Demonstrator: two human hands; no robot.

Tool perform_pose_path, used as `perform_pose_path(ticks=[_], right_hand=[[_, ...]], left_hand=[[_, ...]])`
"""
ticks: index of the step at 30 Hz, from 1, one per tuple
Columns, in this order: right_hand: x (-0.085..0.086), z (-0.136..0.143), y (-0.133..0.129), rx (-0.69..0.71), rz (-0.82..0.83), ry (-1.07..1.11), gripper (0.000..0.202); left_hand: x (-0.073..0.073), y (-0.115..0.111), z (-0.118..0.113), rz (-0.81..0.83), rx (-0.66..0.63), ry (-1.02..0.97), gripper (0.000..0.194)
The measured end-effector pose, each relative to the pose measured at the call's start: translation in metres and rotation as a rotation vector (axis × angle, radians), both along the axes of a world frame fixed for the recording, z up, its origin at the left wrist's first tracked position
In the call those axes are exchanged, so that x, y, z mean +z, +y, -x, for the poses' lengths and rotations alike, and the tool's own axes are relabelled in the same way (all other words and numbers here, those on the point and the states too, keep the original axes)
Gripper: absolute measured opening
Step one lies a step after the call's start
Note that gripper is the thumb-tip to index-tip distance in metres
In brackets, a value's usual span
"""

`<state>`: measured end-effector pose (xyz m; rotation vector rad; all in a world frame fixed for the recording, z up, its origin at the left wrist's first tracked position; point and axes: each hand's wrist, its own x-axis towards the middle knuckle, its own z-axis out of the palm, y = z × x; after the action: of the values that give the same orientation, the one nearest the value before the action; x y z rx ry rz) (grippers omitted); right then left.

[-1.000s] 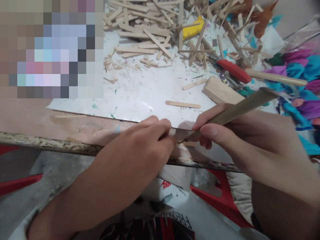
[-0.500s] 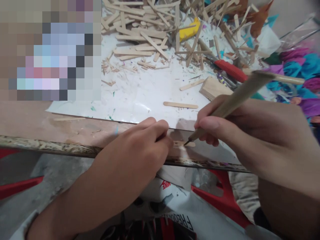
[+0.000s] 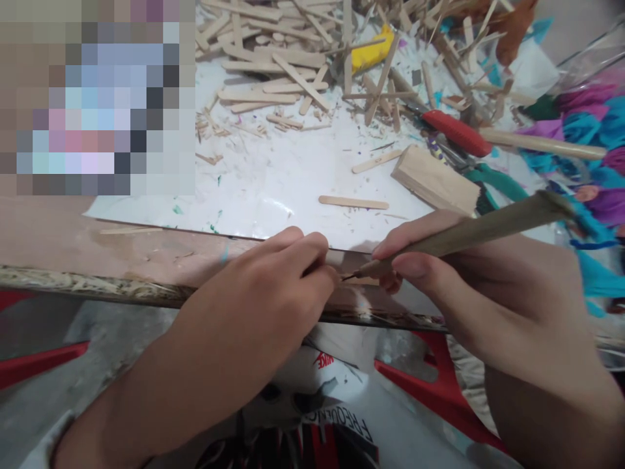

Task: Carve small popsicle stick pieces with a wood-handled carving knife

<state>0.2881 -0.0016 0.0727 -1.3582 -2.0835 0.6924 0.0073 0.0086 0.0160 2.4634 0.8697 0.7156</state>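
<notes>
My left hand (image 3: pixel 273 299) is closed at the table's front edge, its fingers pressing down one end of a small wooden stick (image 3: pixel 367 281). The stick's other end shows to the right of the fingertips. In my right hand (image 3: pixel 469 280) is a wooden-handled tool (image 3: pixel 459 238) with a thin dark point, gripped between thumb and fingers. Its point touches down at the stick, right beside my left fingertips. Another wooden stick (image 3: pixel 353 202) lies on the white sheet just beyond my hands.
Many wooden sticks (image 3: pixel 273 62) are heaped on the white sheet (image 3: pixel 254 176) at the back. A wooden block (image 3: pixel 434 179), red-handled tool (image 3: pixel 456 133), green-handled pliers (image 3: pixel 498 182) and coloured paper (image 3: pixel 593 127) lie right. A yellow object (image 3: pixel 374 52) sits behind.
The tool's point has moved left along the stick, closer to my left fingertips. My right hand has lowered the handle to a flatter tilt. My left hand has hardly moved.
</notes>
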Motion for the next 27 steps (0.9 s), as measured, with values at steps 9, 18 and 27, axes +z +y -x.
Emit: perform_pose_path(ticks=[9,18,27], right_hand=[[-0.004,0.002,-0.032,-0.272,-0.141,-0.098,0.013],[0.0,-0.008,-0.068,-0.214,-0.17,-0.395,0.02],[-0.004,-0.018,-0.057,-0.144,-0.177,-0.328,0.014]], left_hand=[[-0.003,0.001,0.002,0.003,-0.014,0.024,0.041],[0.002,-0.001,-0.001,-0.052,-0.064,0.017,0.034],[0.0,0.001,-0.002,-0.057,-0.052,0.01,0.035]])
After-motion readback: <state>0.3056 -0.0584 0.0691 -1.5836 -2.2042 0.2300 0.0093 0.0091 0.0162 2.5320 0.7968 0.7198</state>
